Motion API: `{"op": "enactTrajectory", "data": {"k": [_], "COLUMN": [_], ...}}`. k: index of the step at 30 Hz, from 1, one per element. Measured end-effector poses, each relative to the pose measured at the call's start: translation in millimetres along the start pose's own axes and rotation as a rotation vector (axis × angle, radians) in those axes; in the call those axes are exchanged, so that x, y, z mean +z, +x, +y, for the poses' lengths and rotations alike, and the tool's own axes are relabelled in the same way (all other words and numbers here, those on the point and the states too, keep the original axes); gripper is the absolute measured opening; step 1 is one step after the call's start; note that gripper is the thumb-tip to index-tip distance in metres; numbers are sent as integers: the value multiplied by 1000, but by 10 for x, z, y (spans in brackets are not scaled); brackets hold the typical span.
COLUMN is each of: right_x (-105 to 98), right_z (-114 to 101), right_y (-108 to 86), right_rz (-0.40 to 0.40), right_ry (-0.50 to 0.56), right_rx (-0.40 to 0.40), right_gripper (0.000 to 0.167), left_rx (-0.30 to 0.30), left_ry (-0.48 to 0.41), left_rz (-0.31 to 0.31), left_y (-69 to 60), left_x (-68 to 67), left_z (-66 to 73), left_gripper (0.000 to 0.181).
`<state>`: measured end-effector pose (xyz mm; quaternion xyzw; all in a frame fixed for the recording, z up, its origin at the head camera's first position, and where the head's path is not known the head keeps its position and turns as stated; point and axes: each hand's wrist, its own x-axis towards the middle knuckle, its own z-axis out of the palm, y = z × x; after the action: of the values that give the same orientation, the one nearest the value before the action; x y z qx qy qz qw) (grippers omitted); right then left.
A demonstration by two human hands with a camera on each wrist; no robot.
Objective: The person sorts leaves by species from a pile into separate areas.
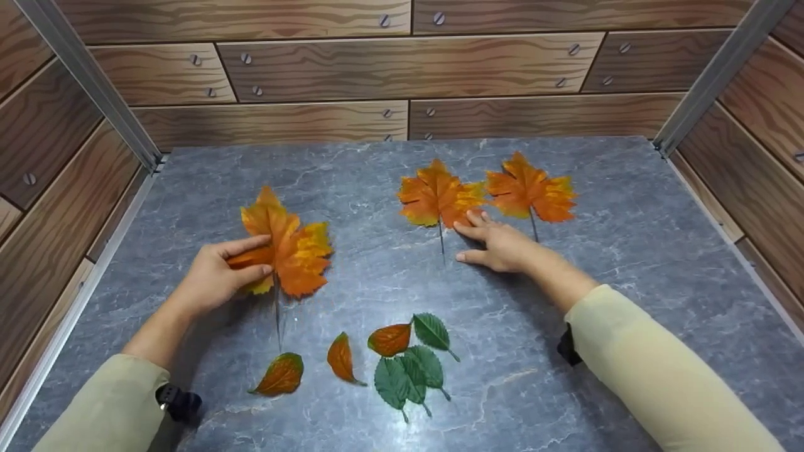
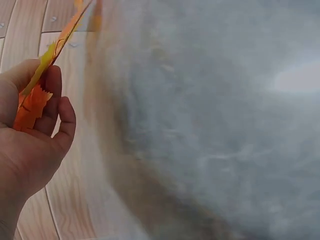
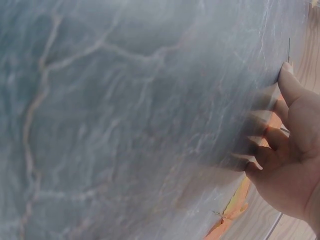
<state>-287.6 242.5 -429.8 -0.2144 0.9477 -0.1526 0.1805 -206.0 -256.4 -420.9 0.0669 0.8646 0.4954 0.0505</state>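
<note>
On the left, my left hand (image 1: 217, 276) pinches an orange and yellow artificial maple leaf (image 1: 298, 257) between thumb and fingers, its thin dark stem pointing down. The left wrist view shows that leaf (image 2: 34, 107) edge-on between the thumb and curled fingers (image 2: 56, 92). Farther back, my right hand (image 1: 502, 245) has its fingers spread, with the fingertips at the lower right edge of a second maple leaf (image 1: 436, 194). A third maple leaf (image 1: 527, 188) lies just to the right, beyond that hand. In the right wrist view the right hand (image 3: 295, 145) holds nothing visible.
Nearer the front lie three small brown-orange leaves (image 1: 281, 375) and several green leaves (image 1: 411, 375), some overlapping. The grey marbled tabletop (image 1: 352, 270) is bordered by wood-patterned panels (image 1: 402, 69) at the back and sides.
</note>
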Motion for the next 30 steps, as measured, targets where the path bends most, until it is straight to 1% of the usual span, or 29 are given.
{"op": "enactTrajectory", "data": {"k": [4, 9, 12, 16, 22, 26, 30], "right_x": [5, 5, 5, 12, 25, 19, 4], "right_z": [8, 21, 28, 30, 28, 31, 31], "right_y": [1, 5, 4, 0, 18, 19, 9], "right_rz": [-7, -6, -3, -5, -18, -15, -10], "right_ry": [7, 3, -1, -2, 7, 11, 4], "right_rx": [13, 13, 15, 23, 20, 21, 13], "right_gripper": [78, 78, 78, 78, 79, 79, 79], "left_rx": [-1, 28, 40, 33, 25, 50, 78], "left_ry": [-4, -28, -34, -29, -49, -54, -81], "left_rz": [3, 14, 7, -14, -12, 5, 21], "left_y": [40, 131, 188, 258, 373, 479, 612], "left_x": [-42, -96, -123, -132, -102, -57, 30], "left_z": [107, 263, 366, 490, 656, 759, 812], "left_gripper": [53, 49, 49, 49, 49, 46, 44]}}
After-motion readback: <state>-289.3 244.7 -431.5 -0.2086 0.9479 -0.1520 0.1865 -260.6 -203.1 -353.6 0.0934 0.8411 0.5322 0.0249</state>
